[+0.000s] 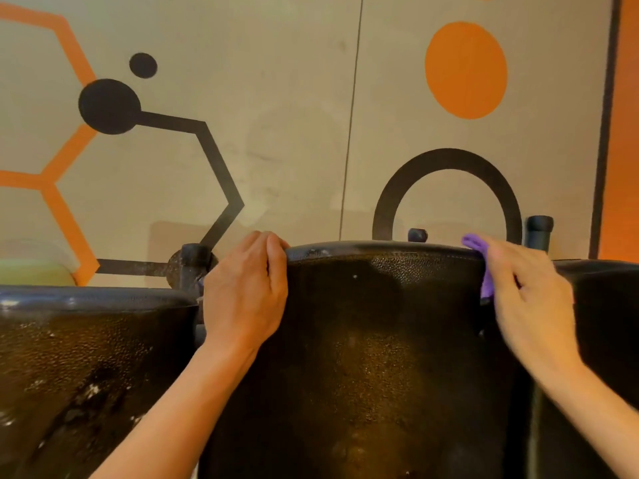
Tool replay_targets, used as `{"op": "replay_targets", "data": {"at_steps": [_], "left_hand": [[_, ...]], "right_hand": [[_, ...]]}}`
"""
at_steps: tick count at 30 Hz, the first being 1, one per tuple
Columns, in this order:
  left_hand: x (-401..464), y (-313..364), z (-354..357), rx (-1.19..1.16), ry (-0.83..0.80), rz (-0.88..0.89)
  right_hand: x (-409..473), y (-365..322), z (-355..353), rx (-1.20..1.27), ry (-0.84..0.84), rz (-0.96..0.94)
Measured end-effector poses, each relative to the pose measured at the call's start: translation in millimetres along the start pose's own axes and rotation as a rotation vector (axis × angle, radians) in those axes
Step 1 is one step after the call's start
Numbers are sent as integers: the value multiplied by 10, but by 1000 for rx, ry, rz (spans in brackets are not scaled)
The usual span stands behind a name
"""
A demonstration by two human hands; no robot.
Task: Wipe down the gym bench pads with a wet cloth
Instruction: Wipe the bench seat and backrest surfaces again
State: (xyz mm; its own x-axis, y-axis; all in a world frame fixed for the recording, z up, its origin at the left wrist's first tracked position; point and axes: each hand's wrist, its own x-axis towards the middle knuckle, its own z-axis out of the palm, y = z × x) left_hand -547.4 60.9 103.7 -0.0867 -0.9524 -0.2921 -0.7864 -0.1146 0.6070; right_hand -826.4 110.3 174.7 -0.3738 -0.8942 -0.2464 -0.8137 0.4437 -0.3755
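My left hand grips the middle pad at its top left corner, my right hand pinches the purple cloth against the top right corner, so the unwiped edge runs leftward.

Left hand fingers curled over an edge, right hand pinching, both forearms outstretched

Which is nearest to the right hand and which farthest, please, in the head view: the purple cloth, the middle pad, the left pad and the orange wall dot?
From the right hand:
1. Purple cloth, held in its fingers.
2. Middle pad, just left.
3. Orange wall dot, above.
4. Left pad, far left.
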Motion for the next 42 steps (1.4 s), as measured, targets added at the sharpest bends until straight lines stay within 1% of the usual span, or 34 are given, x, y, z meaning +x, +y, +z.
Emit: {"op": "replay_targets", "data": {"at_steps": [1,2,4,6,8,9,10,11,12,13,14,15,16,17,19,20,21,22,23,26,27,28,29,30,33,34,36,37,40,41,42], "left_hand": [[6,6,-4,-4,-1,0],[13,13,-11,-9,-4,-3],[20,16,-17,-8,-10,-11],[20,19,-18,-2,-2,-10],[17,13,-21,-10,-1,-7],[18,7,-25,-11,-4,-5],[24,1,-25,-17,-6,-2],[30,-4,-17,-27,-8,2],[30,-6,-12,-34,-8,2],[28,-4,-13,-37,-8,-1],[29,3,-16,-39,-8,-3],[31,7,-16,-41,-9,-2],[32,12,-17,-42,-10,-3],[30,14,-21,-42,-12,-6],[29,6,-24,-40,-9,-20],[37,5,-23,-46,-6,-28],[41,8,-24,-52,-10,-32],[34,8,-31,-56,-14,-30],[32,4,-35,-57,-19,-23],[37,-20,-23,-68,-29,-16],[27,-23,-28,-64,-26,-21],[27,-24,-30,-56,-23,-23],[33,-21,-27,-51,-24,-22],[40,-16,-23,-45,-33,-20],[65,-6,-50,-37,-75,-4],[66,-5,-76,-28,-101,15],[51,-28,-182,30,-121,56],[34,-65,-256,64,-114,75],[-48,-234,-513,217,-87,116],[-63,-305,-578,265,-84,123],[-78,-391,-631,302,-85,129]], "right_hand": [[-49,-122,99,14,61,22],[-93,-330,254,25,101,-11],[-183,-853,678,-11,106,-206],[-283,-1226,1020,-93,15,-401],[-228,-1137,1004,-220,-78,-584],[-195,-931,904,-250,-82,-617],[-177,-669,768,-253,-67,-590],[-178,-412,618,-239,-27,-498],[-190,-224,466,-193,11,-357],[-225,-135,386,-114,59,-209],[-258,-173,390,-46,126,-70],[-290,-333,496,-5,186,29],[-306,-568,644,9,202,31],[-314,-820,814,-11,190,-56],[-365,-1222,1093,-76,87,-352],[-334,-1273,1120,-109,17,-494],[-253,-1220,1059,-137,-41,-589],[-176,-1091,937,-147,-72,-621],[-101,-913,797,-161,-69,-580],[81,-495,338,-180,-21,-203],[87,-497,324,-174,20,-100],[89,-605,405,-187,50,-53],[79,-762,547,-203,63,-67],[48,-947,730,-217,72,-121],[-53,-1385,1099,-176,44,-400],[-30,-1376,1094,-190,0,-473],[46,-1174,896,-236,-62,-526],[74,-1017,760,-250,-48,-491],[68,-759,473,-199,41,-164],[60,-797,516,-201,82,-107],[37,-910,626,-234,115,-96]]}}
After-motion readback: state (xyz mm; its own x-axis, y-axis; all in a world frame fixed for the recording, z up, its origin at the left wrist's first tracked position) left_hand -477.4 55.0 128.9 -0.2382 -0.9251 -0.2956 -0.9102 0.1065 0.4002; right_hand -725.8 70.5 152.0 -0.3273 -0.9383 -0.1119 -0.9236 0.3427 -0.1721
